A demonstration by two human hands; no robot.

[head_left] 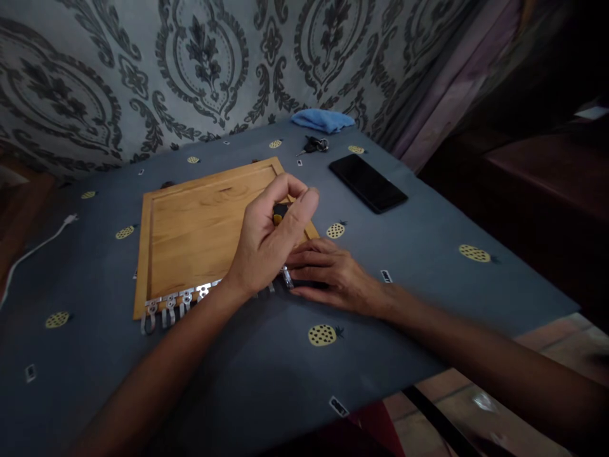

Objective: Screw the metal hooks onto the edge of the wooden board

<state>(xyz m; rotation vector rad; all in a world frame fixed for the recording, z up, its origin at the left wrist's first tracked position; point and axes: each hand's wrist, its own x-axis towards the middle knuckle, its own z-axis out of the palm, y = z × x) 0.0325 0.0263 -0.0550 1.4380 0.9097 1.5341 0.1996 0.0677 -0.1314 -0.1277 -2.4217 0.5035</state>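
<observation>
A wooden board [200, 235] with a raised frame lies flat on the table. Along its near edge runs a metal hook rail [187, 297] with several hooks jutting toward me. My left hand [271, 238] is closed above the board's near right part, fingers wrapped round a black-and-yellow handle [280, 213] that looks like a screwdriver's; its lower end is hidden by the hand. At the near right corner my right hand [335, 276] is closed on the right end of the rail, fingers pressed together there. My left wrist and hand cover part of the rail.
A black phone [368, 183] lies right of the board. Behind it are keys [314, 145] and a folded blue cloth [323, 119] against the patterned curtain [204, 57]. A white cable [40, 244] lies at the left. The table edge [514, 330] drops away at the right.
</observation>
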